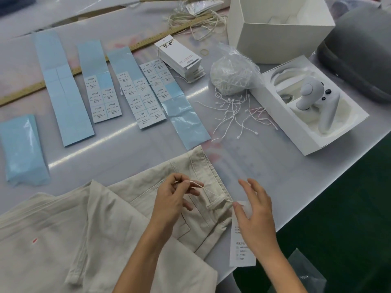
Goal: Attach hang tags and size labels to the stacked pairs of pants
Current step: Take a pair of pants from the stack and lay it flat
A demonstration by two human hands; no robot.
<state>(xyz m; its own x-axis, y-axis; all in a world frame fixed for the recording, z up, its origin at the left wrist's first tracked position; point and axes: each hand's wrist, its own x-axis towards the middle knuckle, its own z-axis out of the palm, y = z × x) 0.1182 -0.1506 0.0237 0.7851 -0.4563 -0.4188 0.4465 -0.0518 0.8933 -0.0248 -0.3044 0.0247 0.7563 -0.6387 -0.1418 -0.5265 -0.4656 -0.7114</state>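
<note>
Beige pants [118,225] lie stacked at the near edge of the table, waistband toward the right. My left hand [173,199] pinches the end of a white tag string [208,190] that runs through a belt loop [215,203]. A white hang tag [241,248] lies beside the waistband at the string's other end. My right hand [254,214] hovers over the tag's top with fingers spread; whether its thumb touches the tag I cannot tell. Size label sheets [148,96] on blue backing lie further back. A stack of hang tags [182,58] sits behind them.
Loose strings [237,115] and a bagged bundle of strings [230,76] lie mid-table. A white tray holding a controller [311,102], an open white box [279,26] and a grey case [359,51] stand at right. A wooden ruler [88,64] crosses the back. The table edge runs diagonally at right.
</note>
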